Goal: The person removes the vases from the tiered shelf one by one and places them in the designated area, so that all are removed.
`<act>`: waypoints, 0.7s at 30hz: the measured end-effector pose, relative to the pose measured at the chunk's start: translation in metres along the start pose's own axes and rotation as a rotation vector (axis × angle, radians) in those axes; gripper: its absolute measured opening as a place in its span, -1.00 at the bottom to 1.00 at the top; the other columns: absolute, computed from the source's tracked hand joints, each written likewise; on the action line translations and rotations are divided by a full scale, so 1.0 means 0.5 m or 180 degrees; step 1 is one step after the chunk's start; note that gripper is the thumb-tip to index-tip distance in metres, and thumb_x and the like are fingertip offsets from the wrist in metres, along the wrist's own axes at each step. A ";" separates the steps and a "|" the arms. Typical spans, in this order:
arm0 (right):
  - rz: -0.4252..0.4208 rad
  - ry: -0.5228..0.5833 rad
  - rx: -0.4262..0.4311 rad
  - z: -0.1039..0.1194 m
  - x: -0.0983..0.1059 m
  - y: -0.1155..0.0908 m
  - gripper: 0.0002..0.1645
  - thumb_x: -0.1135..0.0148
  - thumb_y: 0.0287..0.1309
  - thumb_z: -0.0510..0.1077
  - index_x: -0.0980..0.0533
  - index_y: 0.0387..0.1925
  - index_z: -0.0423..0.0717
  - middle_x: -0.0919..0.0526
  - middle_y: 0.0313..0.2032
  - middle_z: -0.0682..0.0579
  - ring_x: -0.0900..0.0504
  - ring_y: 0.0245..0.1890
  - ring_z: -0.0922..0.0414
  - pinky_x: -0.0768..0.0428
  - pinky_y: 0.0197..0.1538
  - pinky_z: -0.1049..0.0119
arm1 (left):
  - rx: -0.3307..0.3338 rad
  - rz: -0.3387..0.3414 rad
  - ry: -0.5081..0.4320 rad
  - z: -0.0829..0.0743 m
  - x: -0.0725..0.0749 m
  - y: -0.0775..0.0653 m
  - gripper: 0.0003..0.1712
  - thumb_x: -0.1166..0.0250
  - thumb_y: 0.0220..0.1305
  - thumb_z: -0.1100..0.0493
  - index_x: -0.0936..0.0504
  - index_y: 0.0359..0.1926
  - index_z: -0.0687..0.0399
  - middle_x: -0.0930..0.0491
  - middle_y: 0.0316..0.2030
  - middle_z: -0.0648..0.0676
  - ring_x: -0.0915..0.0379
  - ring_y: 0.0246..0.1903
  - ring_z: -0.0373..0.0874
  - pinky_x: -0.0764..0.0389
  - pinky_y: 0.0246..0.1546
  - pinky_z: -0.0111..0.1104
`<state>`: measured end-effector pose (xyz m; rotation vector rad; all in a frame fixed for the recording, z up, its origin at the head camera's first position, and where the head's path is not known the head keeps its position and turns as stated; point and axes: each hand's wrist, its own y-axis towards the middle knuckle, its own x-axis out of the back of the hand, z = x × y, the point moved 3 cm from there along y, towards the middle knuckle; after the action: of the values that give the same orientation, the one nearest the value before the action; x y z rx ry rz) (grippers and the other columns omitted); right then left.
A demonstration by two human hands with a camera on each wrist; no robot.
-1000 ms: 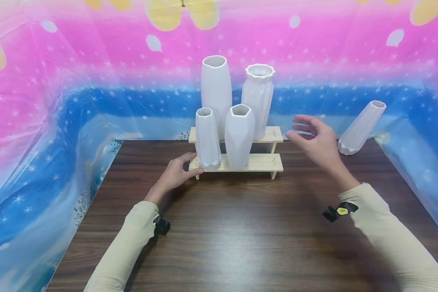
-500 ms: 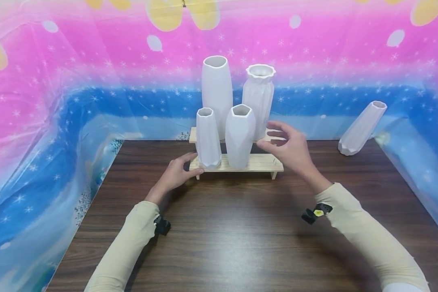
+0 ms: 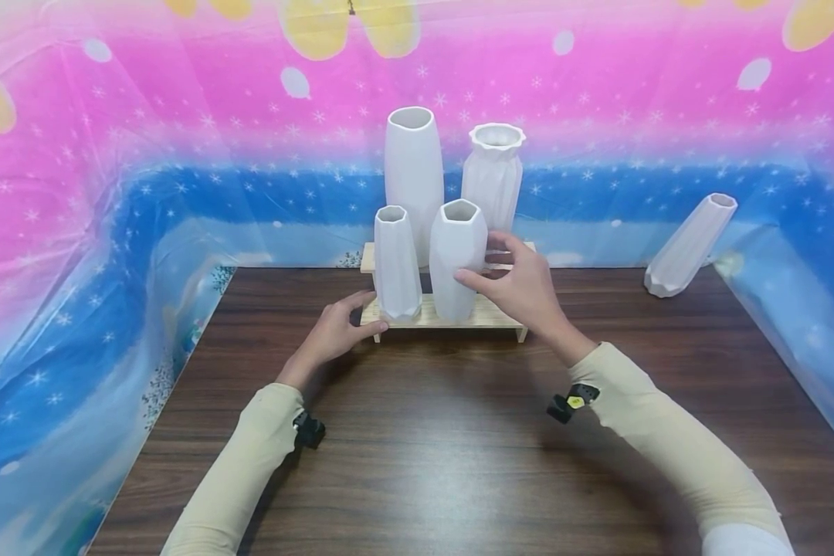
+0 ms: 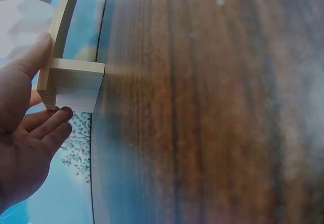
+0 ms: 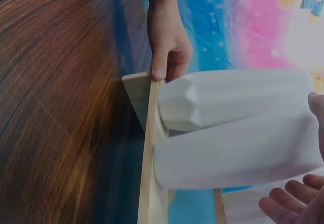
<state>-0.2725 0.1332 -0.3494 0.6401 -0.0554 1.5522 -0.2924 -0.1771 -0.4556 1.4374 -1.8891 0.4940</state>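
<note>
A pale two-step wooden stand (image 3: 489, 311) carries several white vases. At the lower step's left end, my left hand (image 3: 337, 328) grips the board (image 4: 59, 29), thumb on its front edge and fingers behind. Beside that hand stands a slim faceted vase (image 3: 398, 266). My right hand (image 3: 528, 289) is at the right side of a white vase with a five-sided mouth (image 3: 448, 251), on the same step. Its thumb overlaps the vase's front; in the right wrist view its half-bent fingers (image 5: 283, 203) show a gap from the vase wall (image 5: 228, 155).
On the upper step stand a tall smooth vase (image 3: 413, 170) and a fluted vase with a scalloped rim (image 3: 493, 185). Another slim white vase (image 3: 688, 247) is at the table's far right corner. A patterned cloth (image 3: 250, 185) surrounds the dark wooden table (image 3: 417, 432).
My right hand has moved left from beside the stand to the five-sided vase. The left hand has kept its grip on the stand, and the vases have not moved.
</note>
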 end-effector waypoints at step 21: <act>-0.0092 -0.0357 0.0078 0.005 -0.029 0.006 -0.06 -0.63 -0.10 0.27 -0.52 0.27 -0.06 -0.69 0.05 -0.08 -0.72 0.00 0.02 -0.75 -0.07 0.10 | -0.0016 -0.0021 0.0003 -0.004 0.002 -0.001 -0.17 -0.44 0.30 -0.12 -0.42 0.45 0.15 -0.36 0.44 0.25 -0.20 0.47 0.19 -0.27 0.43 0.12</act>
<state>-0.2752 0.1186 -0.3524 0.7441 -0.1112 1.4904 -0.2914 -0.1767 -0.4538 1.4394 -1.8830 0.4866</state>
